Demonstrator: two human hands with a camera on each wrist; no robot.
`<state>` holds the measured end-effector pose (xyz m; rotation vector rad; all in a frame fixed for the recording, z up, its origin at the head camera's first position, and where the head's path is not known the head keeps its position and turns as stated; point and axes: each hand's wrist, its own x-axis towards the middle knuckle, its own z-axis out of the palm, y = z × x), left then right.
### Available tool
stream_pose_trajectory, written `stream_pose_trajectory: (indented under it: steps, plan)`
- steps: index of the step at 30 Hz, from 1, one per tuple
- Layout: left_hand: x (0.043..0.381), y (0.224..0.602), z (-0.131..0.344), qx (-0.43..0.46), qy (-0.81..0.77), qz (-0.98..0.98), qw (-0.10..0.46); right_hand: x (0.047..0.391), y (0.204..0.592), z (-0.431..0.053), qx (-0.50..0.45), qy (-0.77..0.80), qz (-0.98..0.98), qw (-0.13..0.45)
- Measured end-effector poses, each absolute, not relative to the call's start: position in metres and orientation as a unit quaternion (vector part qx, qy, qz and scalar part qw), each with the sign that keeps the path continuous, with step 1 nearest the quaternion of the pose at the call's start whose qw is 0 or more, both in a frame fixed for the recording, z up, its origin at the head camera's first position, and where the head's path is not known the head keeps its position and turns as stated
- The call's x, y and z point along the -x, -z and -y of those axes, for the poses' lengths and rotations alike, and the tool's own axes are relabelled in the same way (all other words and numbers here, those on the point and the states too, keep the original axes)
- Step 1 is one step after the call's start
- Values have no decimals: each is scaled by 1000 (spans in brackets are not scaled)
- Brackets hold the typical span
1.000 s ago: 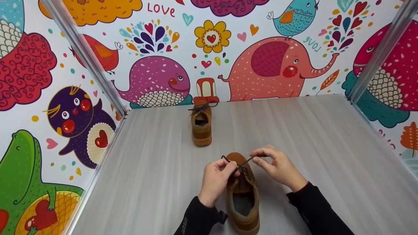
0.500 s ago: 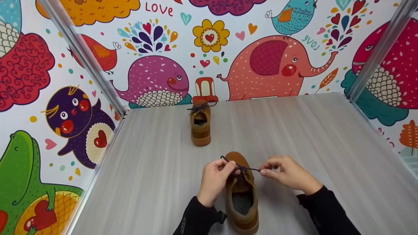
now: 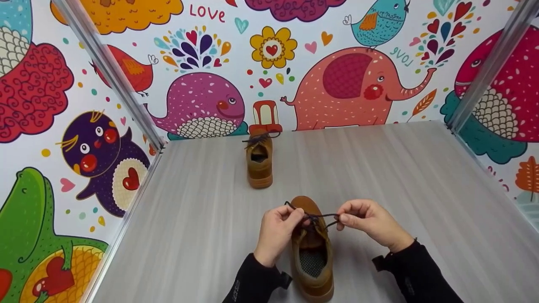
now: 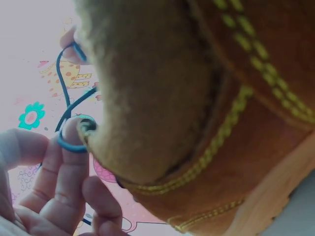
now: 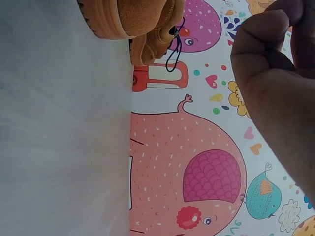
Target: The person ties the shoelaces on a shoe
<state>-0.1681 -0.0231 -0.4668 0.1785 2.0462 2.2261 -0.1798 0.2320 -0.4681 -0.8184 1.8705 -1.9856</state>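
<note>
A brown shoe (image 3: pixel 312 282) with yellow stitching stands on the floor, toe pointing away, and fills much of the left wrist view. Over its tongue my left hand (image 3: pixel 278 231) pinches the dark shoelace between thumb and forefinger. To the right of the shoe, my right hand (image 3: pixel 366 223) pinches another stretch of the shoelace (image 3: pixel 326 215), which runs across from the left hand. In the left wrist view the shoelace (image 4: pixel 60 73) curves round a finger of the left hand (image 4: pixel 64 187). The right wrist view shows the right hand (image 5: pixel 275 64) with curled fingers, their tips partly cut off.
A second brown shoe (image 3: pixel 260 168) with dark laces stands farther back, near the patterned back wall (image 3: pixel 345 92). Grey wood-look floor (image 3: pixel 202 219) lies around both shoes. Metal-framed side panels (image 3: pixel 113 75) bound the left and right.
My right hand has moved down and slightly right from above the toe, and the shoelace at its fingers now bends back toward the shoe. My left hand has stayed in place.
</note>
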Motion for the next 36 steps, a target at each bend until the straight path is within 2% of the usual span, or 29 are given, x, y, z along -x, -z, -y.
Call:
stream_pose_trajectory:
  steps: [10,14,20,30,34,36]
  plan:
    - [168,466,24,-62,-725,-684,48,180,472,-223,325,711,-605,154]
    - [168,466,24,-63,-728,-681,46,181,475,-219,356,705,-597,140]
    - [168,465,23,-62,-730,-679,47,180,476,-209,392,623,-676,41]
    - [165,461,21,-78,-726,-681,60,165,457,-182,358,523,-763,-125]
    - [165,462,21,-83,-725,-681,62,170,468,-179,341,501,-781,-151]
    - [167,465,21,-85,-723,-683,61,173,473,-180,335,494,-790,-141]
